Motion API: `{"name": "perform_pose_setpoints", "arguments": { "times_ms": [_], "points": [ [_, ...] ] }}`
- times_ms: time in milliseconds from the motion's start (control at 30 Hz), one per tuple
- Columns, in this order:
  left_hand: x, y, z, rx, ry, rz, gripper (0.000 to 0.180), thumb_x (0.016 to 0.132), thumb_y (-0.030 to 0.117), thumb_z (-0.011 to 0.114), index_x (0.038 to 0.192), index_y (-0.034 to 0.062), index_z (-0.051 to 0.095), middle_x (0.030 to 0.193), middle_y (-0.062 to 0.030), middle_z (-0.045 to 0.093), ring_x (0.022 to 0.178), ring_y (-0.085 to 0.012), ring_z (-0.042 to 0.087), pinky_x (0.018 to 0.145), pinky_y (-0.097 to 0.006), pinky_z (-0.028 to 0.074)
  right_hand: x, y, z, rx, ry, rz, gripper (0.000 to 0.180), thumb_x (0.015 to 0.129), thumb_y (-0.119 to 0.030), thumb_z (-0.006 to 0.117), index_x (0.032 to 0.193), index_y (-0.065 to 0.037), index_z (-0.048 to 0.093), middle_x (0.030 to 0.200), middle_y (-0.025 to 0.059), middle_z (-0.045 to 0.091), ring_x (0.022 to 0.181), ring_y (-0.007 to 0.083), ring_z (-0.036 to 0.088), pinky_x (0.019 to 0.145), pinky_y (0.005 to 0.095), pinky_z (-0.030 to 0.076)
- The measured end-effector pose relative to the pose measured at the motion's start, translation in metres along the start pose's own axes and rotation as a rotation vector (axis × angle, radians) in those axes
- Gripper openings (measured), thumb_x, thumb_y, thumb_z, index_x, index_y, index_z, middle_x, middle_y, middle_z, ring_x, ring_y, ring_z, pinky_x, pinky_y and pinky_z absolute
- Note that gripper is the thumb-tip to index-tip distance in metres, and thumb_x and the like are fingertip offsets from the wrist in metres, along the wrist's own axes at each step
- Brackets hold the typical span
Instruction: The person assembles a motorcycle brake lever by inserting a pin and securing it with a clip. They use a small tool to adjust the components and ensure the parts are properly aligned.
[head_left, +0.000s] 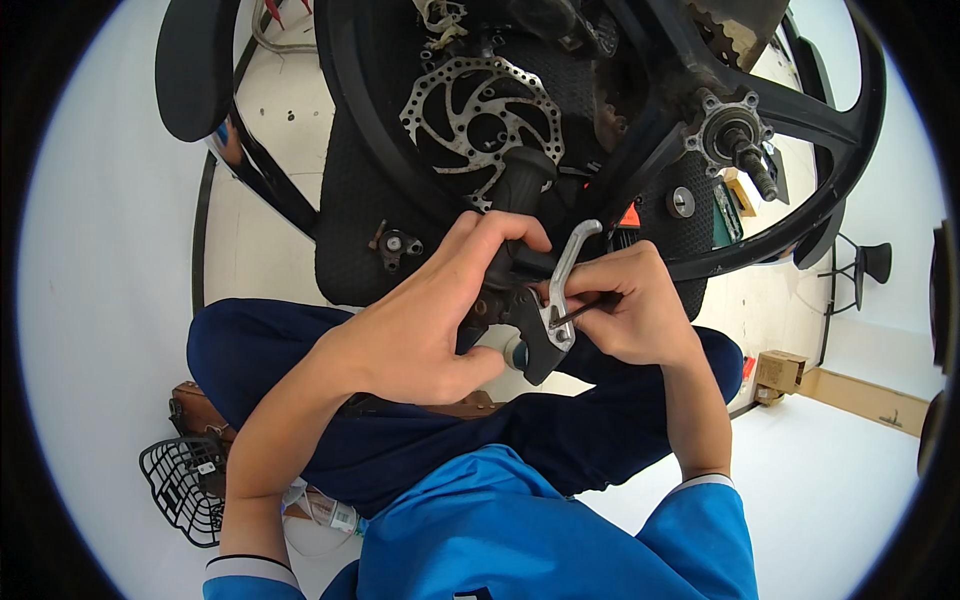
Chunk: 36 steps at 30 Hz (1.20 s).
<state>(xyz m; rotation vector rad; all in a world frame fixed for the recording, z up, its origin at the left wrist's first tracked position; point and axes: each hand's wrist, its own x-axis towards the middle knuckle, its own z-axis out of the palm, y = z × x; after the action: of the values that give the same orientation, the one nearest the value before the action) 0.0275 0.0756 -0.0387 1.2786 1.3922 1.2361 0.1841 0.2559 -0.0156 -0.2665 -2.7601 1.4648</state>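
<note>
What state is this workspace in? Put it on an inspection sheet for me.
Surface: black textured seat, crowded
Work parts: silver-and-black lever, black grip, brake disc, black wheel
Clutter: small metal bracket and round metal cap on the seat
Hands: left hand at the grip; right hand pinching a thin dark tool at the lever
Cables: thin white cord, lower left
Surroundings: basket lower left; cardboard box and chair at right

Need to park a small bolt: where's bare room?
Near-left corner of the black seat, left of and below the brake caliper. Also pale floor between left armrest and seat. Crowded: seat middle, with brake disc, handlebar grip, brake lever, left hand, right hand; black wheel at right.
</note>
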Motion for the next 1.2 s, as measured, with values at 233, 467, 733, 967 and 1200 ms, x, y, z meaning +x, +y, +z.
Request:
{"name": "perform_pose_setpoints", "arguments": {
  "times_ms": [233,467,733,967,1200],
  "points": [
    [0.000,0.004,0.003,0.070,-0.003,-0.016,0.076,0.061,0.003,0.058,0.134,0.0002,0.037,0.115,-0.0169,0.041,0.106,-0.0308,0.050,0.099,-0.035,0.041,0.000,0.002,0.003,0.006,0.044,0.029,0.014,0.065,0.005,0.070,0.079,0.002,0.071,0.065,0.0128,0.065,0.053,0.0206,0.063,0.052,0.0259,0.048],
    [0.000,0.003,0.001,0.089,-0.018,-0.010,0.076,0.061,0.003,0.057,0.135,0.0000,0.037,0.116,-0.0164,0.042,0.106,-0.0293,0.050,0.097,-0.034,0.042,0.003,-0.006,-0.008,-0.027,-0.051,0.128,0.020,0.065,0.004,0.071,0.085,0.001,0.074,0.060,0.0083,0.061,0.049,0.0098,0.051,0.049,0.0231,0.040],
    [0.001,-0.001,0.000,0.052,-0.011,-0.009,0.077,0.062,0.000,0.056,0.135,-0.0019,0.035,0.123,-0.0162,0.042,0.115,-0.0273,0.051,0.102,-0.035,0.041,-0.003,0.005,0.003,0.047,-0.053,0.002,0.036,0.069,0.003,0.061,0.101,-0.002,0.076,0.064,0.0121,0.064,0.050,0.0162,0.058,0.050,0.0267,0.044],
    [0.000,0.000,0.001,0.037,0.006,-0.064,0.079,0.061,0.001,0.057,0.137,-0.0016,0.033,0.124,-0.0169,0.042,0.115,-0.0272,0.051,0.103,-0.036,0.042,-0.003,-0.006,0.008,-0.123,0.003,0.077,0.028,0.067,0.006,0.061,0.091,0.000,0.073,0.065,0.0136,0.064,0.054,0.0269,0.063,0.053,0.0304,0.049],
    [0.002,-0.004,0.001,0.044,0.009,-0.018,0.078,0.063,0.002,0.059,0.137,-0.0002,0.033,0.121,-0.0181,0.042,0.109,-0.0285,0.053,0.098,-0.036,0.044,-0.006,-0.004,0.009,-0.005,0.099,0.082,0.017,0.069,0.004,0.070,0.085,0.000,0.072,0.064,0.0104,0.065,0.054,0.0160,0.063,0.052,0.0272,0.047]
  ]
}}
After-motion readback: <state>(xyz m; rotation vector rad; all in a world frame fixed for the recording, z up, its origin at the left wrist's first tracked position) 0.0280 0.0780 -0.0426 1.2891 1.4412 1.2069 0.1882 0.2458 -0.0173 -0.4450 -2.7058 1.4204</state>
